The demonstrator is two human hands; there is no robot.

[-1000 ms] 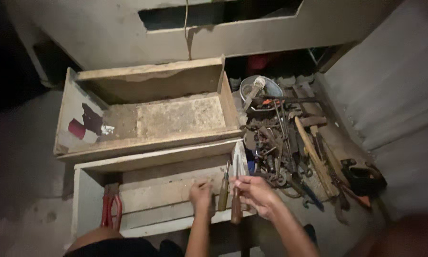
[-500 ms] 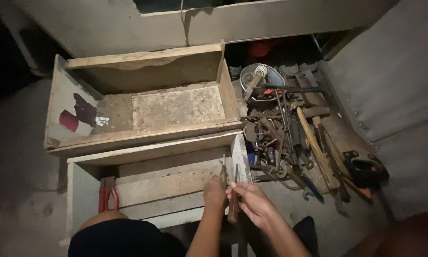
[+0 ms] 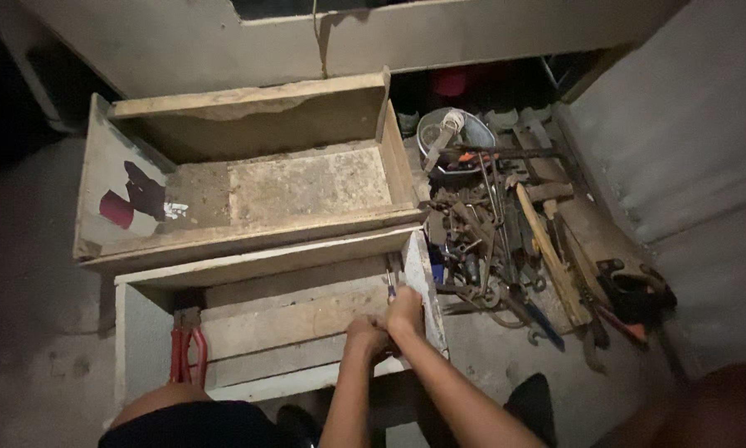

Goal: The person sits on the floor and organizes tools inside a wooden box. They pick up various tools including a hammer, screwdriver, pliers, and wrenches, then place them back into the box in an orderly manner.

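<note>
The left hand point(image 3: 364, 336) is pressing closed on the plank point(image 3: 294, 319) inside the wooden box point(image 3: 265, 265), steadying it, while the right hand point(image 3: 404, 311) is gripping a small tool point(image 3: 391, 278) upright beside the box wall. Red pliers point(image 3: 186, 353) are lying inside, at the left.

The grey concrete floor point(image 3: 33, 274) carries two open wooden boxes point(image 3: 257, 199), one under the right hand point(image 3: 404, 314), and a heap of rusty tools point(image 3: 505, 241) right of it.

Pliers point(image 3: 187, 353) lie in the near wooden box point(image 3: 149, 332), tool pile point(image 3: 505, 241) right of it.
</note>
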